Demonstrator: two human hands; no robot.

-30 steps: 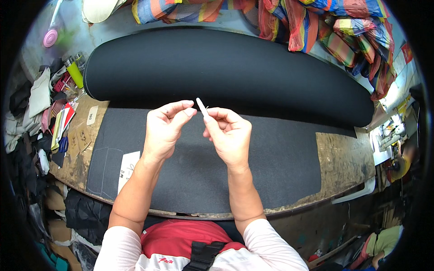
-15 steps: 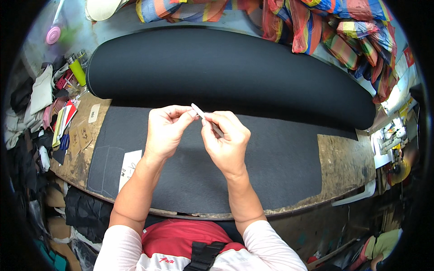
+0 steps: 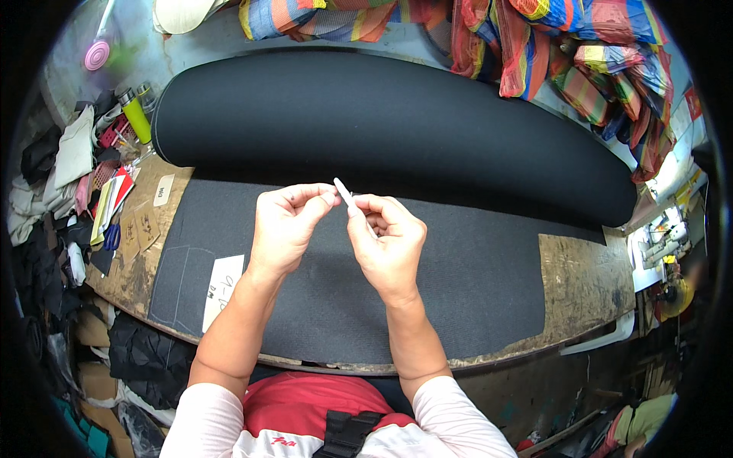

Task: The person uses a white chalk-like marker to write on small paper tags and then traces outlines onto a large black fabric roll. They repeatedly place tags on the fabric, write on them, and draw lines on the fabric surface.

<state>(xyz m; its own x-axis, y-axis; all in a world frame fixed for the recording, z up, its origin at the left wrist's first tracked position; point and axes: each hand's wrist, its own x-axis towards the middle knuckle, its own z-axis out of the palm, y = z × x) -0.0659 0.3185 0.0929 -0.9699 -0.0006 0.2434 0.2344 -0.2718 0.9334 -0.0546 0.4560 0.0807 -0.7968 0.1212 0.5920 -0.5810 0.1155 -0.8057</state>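
Note:
My right hand pinches a slim whitish pencil-like stick, its pale end pointing up and away from me. Thumb and forefinger of my left hand are pressed together right beside that end; whatever they grip, if anything, is too small to make out. Both hands are raised over a dark grey fabric sheet spread on the table. Thin pale outlines are drawn on the sheet at left. A white card pattern with handwriting lies there, partly behind my left forearm.
A large roll of black fabric spans the table's far side. At left are a yellow-green bottle, blue-handled scissors, brown cards and heaped cloth scraps. Striped bundles hang at the back; a sewing machine stands right.
The stick stands a little more upright in my right hand. My left fingertips have drawn slightly away from it. The whole view has shifted slightly.

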